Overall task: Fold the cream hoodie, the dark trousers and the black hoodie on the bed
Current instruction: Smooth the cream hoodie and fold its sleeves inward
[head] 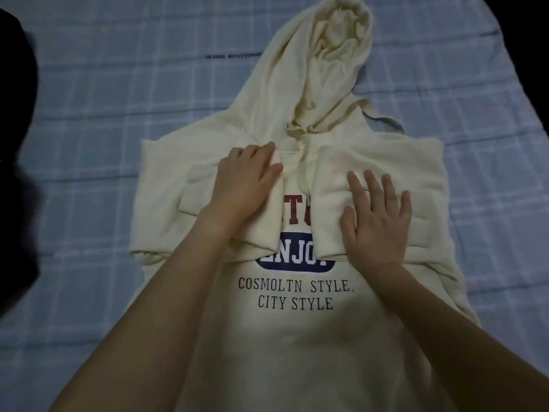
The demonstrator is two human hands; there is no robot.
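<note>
The cream hoodie [297, 337] lies face up on the bed, hood pointing away from me, printed text across its chest. Both sleeves are folded inward over the chest and partly cover the print. My left hand [243, 182] lies flat on the left folded sleeve, fingers together. Flat on the right folded sleeve rests my right hand [375, 215], fingers spread. Neither hand grips cloth. A dark garment [15, 144] shows at the left edge; I cannot tell whether it is the trousers or the black hoodie.
The bed carries a blue-grey checked sheet [118, 99] that shows on both sides of the hoodie and beyond the hood. The sheet's far right corner [523, 69] curves off into darkness.
</note>
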